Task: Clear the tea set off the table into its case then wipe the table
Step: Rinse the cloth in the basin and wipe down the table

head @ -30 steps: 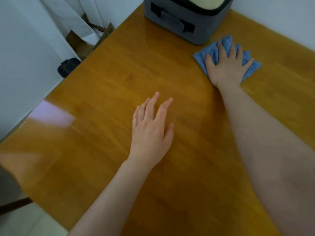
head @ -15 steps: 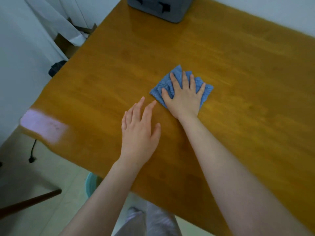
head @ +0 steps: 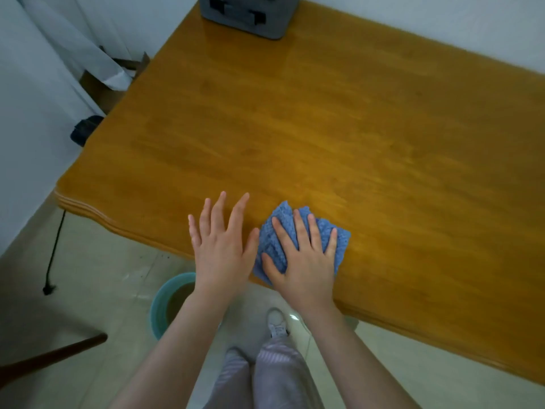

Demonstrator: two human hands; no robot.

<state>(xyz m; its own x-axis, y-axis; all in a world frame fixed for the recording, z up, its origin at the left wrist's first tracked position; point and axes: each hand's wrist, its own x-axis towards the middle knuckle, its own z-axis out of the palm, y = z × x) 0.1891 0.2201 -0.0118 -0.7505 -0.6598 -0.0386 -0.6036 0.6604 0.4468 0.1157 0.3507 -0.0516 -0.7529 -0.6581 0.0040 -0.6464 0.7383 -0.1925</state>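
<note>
A blue knitted cloth [head: 340, 243] lies on the orange-brown wooden table [head: 324, 128] right at its near edge. My right hand [head: 303, 261] presses flat on the cloth with fingers spread. Just left of it, my left hand [head: 221, 246] rests flat at the table's near edge, fingers straight, holding nothing. The grey tea set case [head: 247, 16] stands at the far edge of the table, top cut off by the frame. No tea ware shows on the table.
Under the near edge a teal bin [head: 160, 308] stands on the tiled floor beside my legs and a white shoe [head: 277, 323]. A cardboard box [head: 103, 90] and a dark object [head: 85, 129] sit by the left wall. A dark wooden bar [head: 50, 355] crosses at lower left.
My right hand has dragged the blue cloth from beside the case across the table to its near edge. My left hand has slid back toward the edge too.
</note>
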